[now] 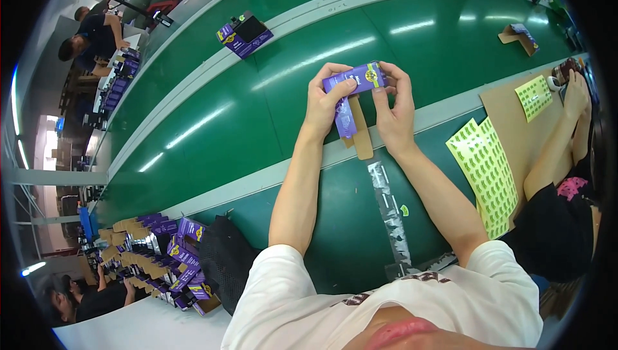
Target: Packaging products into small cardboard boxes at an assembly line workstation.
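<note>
A small purple carton (365, 78) is held up between my two hands over the front edge of the green work surface. Its yellow-green round label faces up. Below it hang a purple panel and a brown cardboard flap (362, 132). My left hand (327, 98) is closed around the carton's left end, thumb pressed on its face. At the other end, my right hand (396, 107) grips the carton with its fingers behind and thumb underneath. Whether anything is inside the carton cannot be seen.
Yellow-green sticker sheets (486, 170) lie right of my right forearm, beside a co-worker's arm (553, 138). Worn silver tape (387, 215) runs down the near mat. Many purple cartons (183, 253) are piled at lower left by a black mesh item (225, 257). Another carton (244, 36) stands on the far ledge.
</note>
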Motion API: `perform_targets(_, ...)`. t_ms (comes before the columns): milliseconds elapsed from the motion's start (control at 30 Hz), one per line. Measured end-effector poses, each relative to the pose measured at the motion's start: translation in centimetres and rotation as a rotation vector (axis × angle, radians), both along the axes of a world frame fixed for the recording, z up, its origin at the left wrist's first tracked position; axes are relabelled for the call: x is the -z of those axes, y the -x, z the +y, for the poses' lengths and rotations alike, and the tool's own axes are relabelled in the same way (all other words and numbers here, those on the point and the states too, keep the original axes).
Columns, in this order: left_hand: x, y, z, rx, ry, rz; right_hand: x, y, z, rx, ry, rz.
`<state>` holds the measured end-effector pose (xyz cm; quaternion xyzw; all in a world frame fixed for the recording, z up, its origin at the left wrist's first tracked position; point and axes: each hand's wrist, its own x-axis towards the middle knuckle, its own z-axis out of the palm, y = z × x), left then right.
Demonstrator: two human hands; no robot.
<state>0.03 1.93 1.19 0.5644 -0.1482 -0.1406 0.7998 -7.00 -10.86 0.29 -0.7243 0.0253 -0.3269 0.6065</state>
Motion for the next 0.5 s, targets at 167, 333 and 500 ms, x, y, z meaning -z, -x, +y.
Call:
perform_targets(167, 0.1, 0.0, 0.1, -0.026, -0.084, -0.006, 0.3, 0.0, -0.5, -0.011, -0.021, 0.045)
perform_targets(333, -0.1, 0.0, 0.3, -0.024, -0.068, -0.002, 0.1, -0.5, -0.2, -0.028, 0.057, -0.039)
perform_targets(500, -0.4, -0.7, 1.9, 0.043, -0.219, -0.169, 0.0, -0.4, 0.4, -0.021, 0.122, -0.016)
